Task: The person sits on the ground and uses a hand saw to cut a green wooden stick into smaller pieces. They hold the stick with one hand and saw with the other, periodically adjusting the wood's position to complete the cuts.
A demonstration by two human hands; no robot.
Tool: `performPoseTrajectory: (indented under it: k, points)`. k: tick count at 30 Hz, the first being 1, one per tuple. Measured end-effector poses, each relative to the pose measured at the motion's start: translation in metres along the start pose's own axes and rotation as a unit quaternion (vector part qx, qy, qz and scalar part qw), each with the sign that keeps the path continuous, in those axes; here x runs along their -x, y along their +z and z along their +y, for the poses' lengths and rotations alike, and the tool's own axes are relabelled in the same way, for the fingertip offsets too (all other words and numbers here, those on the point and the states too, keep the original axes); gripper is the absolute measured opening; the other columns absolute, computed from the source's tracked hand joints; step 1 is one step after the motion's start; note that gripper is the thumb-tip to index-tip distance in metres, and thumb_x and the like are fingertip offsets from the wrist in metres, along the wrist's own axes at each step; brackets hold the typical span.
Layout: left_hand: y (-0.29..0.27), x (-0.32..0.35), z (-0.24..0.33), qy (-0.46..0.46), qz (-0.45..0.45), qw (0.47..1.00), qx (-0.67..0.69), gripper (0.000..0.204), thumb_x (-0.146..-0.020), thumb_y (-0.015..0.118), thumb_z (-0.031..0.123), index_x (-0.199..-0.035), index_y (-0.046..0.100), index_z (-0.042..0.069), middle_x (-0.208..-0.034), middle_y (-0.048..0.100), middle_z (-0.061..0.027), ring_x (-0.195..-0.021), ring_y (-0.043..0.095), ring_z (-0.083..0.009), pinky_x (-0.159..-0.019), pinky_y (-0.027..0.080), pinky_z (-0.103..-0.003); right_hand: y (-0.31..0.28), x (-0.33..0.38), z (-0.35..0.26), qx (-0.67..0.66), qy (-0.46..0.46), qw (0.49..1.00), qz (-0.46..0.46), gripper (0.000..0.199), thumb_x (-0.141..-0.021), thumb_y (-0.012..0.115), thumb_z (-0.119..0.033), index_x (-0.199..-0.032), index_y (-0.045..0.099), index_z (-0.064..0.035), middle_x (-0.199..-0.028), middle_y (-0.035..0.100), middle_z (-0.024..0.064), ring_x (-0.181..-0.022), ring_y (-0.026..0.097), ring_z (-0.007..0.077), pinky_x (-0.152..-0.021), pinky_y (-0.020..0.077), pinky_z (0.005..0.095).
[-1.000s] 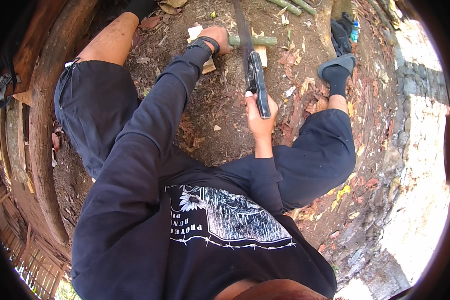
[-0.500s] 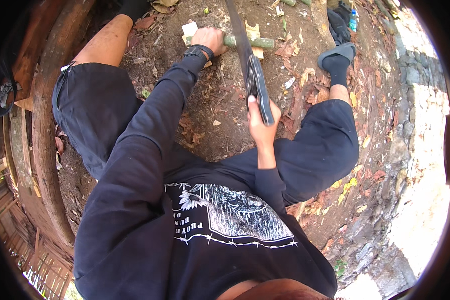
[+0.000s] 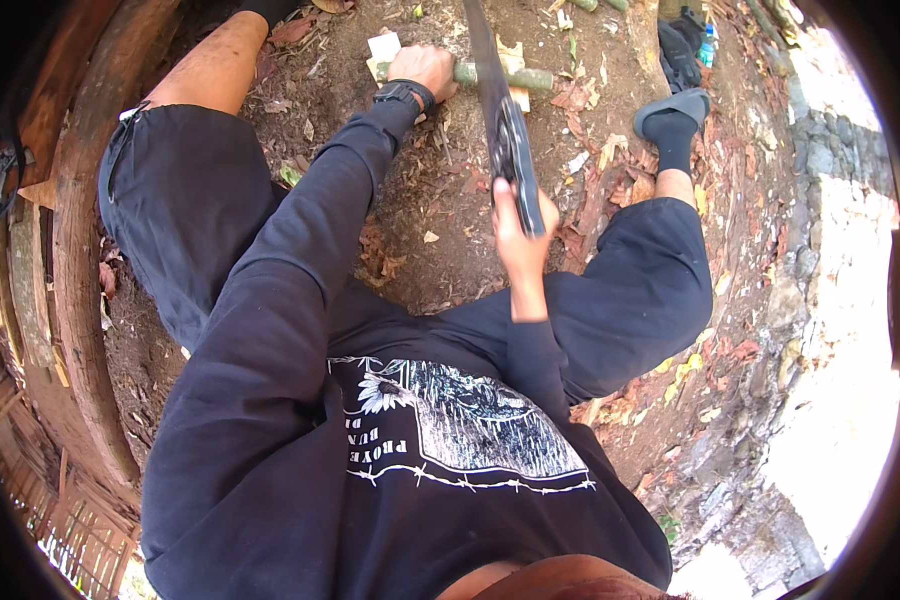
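Note:
My left hand (image 3: 425, 70) is closed around the left part of a short green stick (image 3: 530, 78), which lies crosswise near the top of the view. My right hand (image 3: 522, 222) grips the dark handle of a machete (image 3: 486, 65). Its blade points away from me and passes over the stick, just right of my left hand; whether it touches the stick I cannot tell. The far end of the blade runs out of the picture. Pale wood pieces (image 3: 383, 46) lie under and beside the stick.
Dry leaves (image 3: 630, 185) and chips litter the dirt ground between my spread legs. A thick log (image 3: 85, 270) and a slatted bamboo structure (image 3: 70, 500) stand on the left. At the upper right are a dark bag (image 3: 678, 50), a bottle (image 3: 708, 48) and a stone edge (image 3: 820, 150).
The machete and my right hand have shifted slightly up and away from me. My left hand keeps its grip on the stick, and the whole view has moved a little.

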State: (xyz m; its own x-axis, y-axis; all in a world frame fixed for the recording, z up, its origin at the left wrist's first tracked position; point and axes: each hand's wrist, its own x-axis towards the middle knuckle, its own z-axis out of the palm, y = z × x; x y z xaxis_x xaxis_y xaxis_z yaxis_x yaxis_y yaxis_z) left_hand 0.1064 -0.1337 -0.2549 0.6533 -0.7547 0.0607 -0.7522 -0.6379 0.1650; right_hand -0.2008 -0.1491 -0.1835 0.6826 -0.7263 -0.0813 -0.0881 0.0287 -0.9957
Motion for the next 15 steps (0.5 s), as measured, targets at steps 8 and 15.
performPoseTrajectory:
  k: [8, 15]
  points:
    - [0.0, -0.007, -0.009, -0.071, -0.013, 0.997, 0.022, 0.028, -0.084, 0.08, 0.034, -0.096, 0.086, 0.01, -0.09, 0.081, -0.0204, -0.085, 0.081, -0.0364, -0.081, 0.066, -0.046, -0.035, 0.098, -0.022, 0.057, 0.028, 0.998, 0.008, 0.014, -0.101, 0.077, -0.008, -0.093, 0.071, 0.0025, -0.07, 0.06, -0.0019, -0.065, 0.054, 0.0053, -0.06, 0.0448, 0.0275]
    - [-0.01, -0.001, 0.001, -0.005, -0.029, 0.999, 0.021, 0.025, -0.085, 0.083, 0.032, -0.094, 0.084, 0.008, -0.091, 0.082, -0.0183, -0.086, 0.082, -0.0332, -0.081, 0.066, -0.045, 0.01, -0.011, -0.004, 0.078, -0.047, 0.996, 0.011, 0.02, -0.102, 0.076, -0.012, -0.088, 0.069, 0.0003, -0.068, 0.059, -0.0035, -0.06, 0.051, 0.0055, -0.055, 0.0393, 0.0292]
